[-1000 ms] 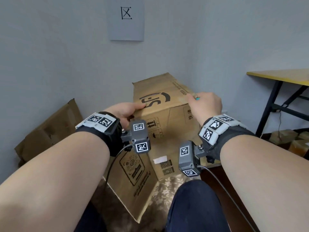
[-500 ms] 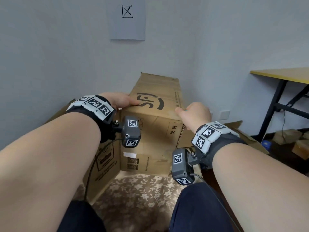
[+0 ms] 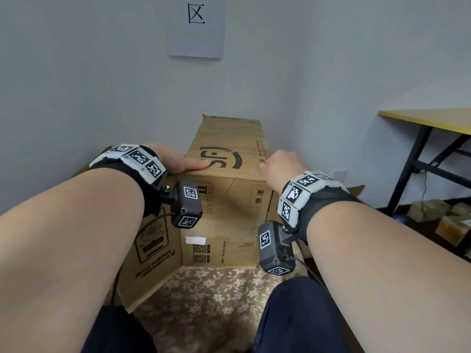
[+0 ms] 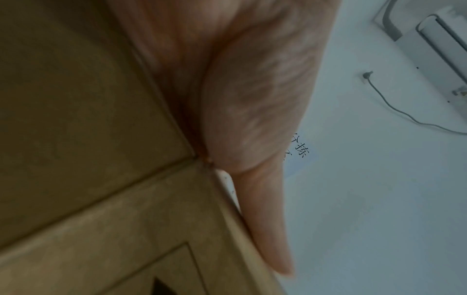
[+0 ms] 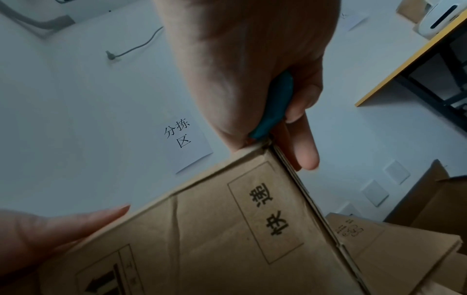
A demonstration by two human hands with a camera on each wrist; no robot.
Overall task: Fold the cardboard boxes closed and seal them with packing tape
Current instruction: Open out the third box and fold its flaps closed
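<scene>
A brown cardboard box (image 3: 224,207) with black print stands in front of me on a floral cloth (image 3: 209,296). Its printed top flap (image 3: 229,141) lies away toward the wall, and a side flap (image 3: 150,250) hangs open at the left. My left hand (image 3: 178,161) grips the top left corner, thumb on top and fingers down the side; the left wrist view shows it (image 4: 252,99) against the cardboard (image 4: 88,119). My right hand (image 3: 280,166) pinches the top right corner (image 5: 265,155) and also keeps a teal object (image 5: 275,107) tucked in its curled fingers.
A yellow-topped table (image 3: 433,118) with black legs stands at the right, with small boxes (image 3: 433,212) on the floor under it. More cardboard (image 3: 356,189) lies behind my right wrist. A paper sign (image 3: 196,26) hangs on the grey wall. My knees are below.
The box has swung from a tilted, skewed pose to square and upright in front of me. Both hands stayed on its top corners and moved with it.
</scene>
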